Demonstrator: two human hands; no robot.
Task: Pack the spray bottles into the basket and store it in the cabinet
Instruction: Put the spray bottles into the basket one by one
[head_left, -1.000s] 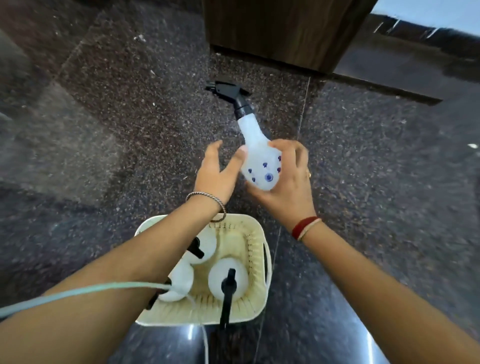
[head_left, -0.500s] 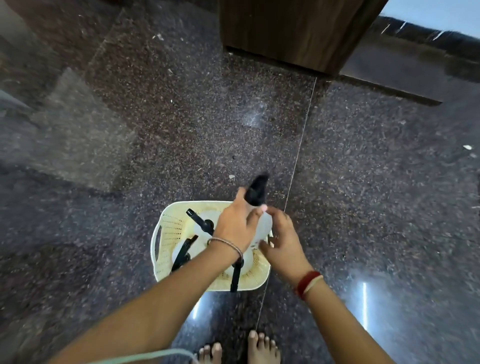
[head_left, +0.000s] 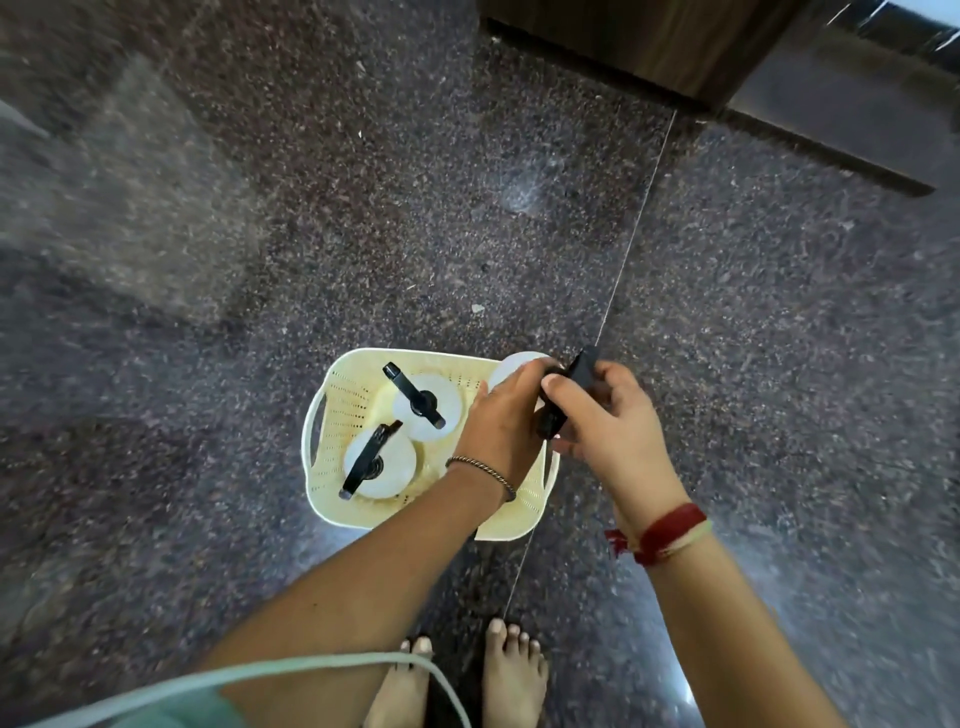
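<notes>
Spray bottle (head_left: 563, 395) number three was up over the floor a second ago; now it sits at the basket's (head_left: 332, 410) right corner. Left hand (head_left: 506, 415) and right hand (head_left: 602, 415) both grip it. Cabinet next.

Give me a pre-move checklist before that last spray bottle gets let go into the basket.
1. Both hands on the bottle: left hand and right hand hold the last spray bottle - ok.
2. Bottle over the basket: at its far right corner - ok.
3. Bottle seated on the basket's bottom: hidden by hands - cannot tell.
4. Other bottles upright: two visible ones stand upright - ok.
5. Third packed bottle: hidden under the left forearm - cannot tell.
6. Basket flat on floor - ok.
</notes>
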